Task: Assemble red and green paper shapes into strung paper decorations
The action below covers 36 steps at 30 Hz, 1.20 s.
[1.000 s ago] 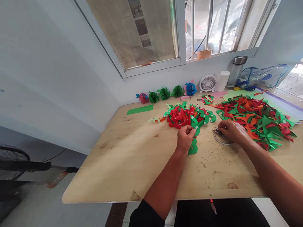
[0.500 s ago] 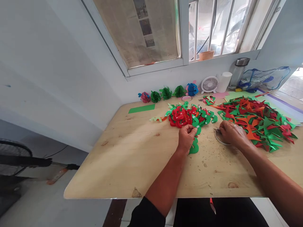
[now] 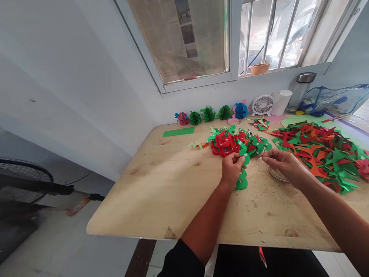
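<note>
My left hand (image 3: 231, 167) is closed, thumb and fingers pinching a wavy-edged green paper cutout (image 3: 242, 181) that hangs down toward the table. Small white squares dot the cutout's upper part. Between the thumb and fingertips of my right hand (image 3: 284, 163) is a tiny white piece (image 3: 261, 158), held just right of the green cutout. Below that hand lies a pale ring (image 3: 276, 175), partly covered by it. Just beyond my left hand sits a heap of red and green paper cutouts (image 3: 226, 142), many bearing white squares.
A large pile of red, orange and green paper scraps (image 3: 319, 154) spreads on the right. Along the wall stand honeycomb paper figures (image 3: 208, 114), a small white fan (image 3: 262, 105) and a glass bottle (image 3: 300, 92). A green paper strip (image 3: 178, 132) lies at the back left.
My right hand has risen from the ring and moved toward the green cutout, now with a tiny white piece at its fingertips. My left hand keeps its pinch. The view has shifted slightly left.
</note>
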{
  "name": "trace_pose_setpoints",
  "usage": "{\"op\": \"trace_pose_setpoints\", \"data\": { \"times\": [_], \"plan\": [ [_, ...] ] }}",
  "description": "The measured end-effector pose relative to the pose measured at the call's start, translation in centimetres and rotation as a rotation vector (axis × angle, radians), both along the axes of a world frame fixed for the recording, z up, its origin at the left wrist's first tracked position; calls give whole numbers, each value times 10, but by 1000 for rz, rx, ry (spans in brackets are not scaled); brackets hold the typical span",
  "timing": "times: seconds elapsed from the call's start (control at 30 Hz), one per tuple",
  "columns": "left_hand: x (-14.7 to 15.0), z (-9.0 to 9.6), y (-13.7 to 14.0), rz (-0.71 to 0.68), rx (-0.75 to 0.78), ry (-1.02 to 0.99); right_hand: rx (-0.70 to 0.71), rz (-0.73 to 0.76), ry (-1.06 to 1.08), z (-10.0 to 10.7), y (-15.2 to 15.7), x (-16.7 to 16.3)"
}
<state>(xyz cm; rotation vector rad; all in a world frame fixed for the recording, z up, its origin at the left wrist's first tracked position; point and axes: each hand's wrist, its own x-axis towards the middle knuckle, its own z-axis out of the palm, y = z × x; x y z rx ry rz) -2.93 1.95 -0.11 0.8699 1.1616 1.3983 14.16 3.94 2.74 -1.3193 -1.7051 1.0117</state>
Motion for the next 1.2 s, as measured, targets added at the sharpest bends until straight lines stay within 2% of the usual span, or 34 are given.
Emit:
{"op": "trace_pose_setpoints", "data": {
  "times": [0.13,0.27,0.43,0.6,0.83,0.97,1.2],
  "plan": [
    [0,0,1,14,22,-25,-85,73,128,8,-15,-28],
    [0,0,1,-9,15,-51,-86,38,177,0,-17,-41],
    [1,0,1,-71,-8,-86,-99,-30,211,-11,-12,-39],
    [-1,2,0,-126,-34,-124,-45,-81,154,-12,-9,-32],
    [-2,3,-4,-246,-39,-67,-8,-145,133,-15,-7,-27],
    [1,5,-5,-209,-36,-33,15,-124,122,-12,-8,-26],
    [-1,7,-5,-130,9,123,77,-79,-52,-7,-13,-30]
  ]
}}
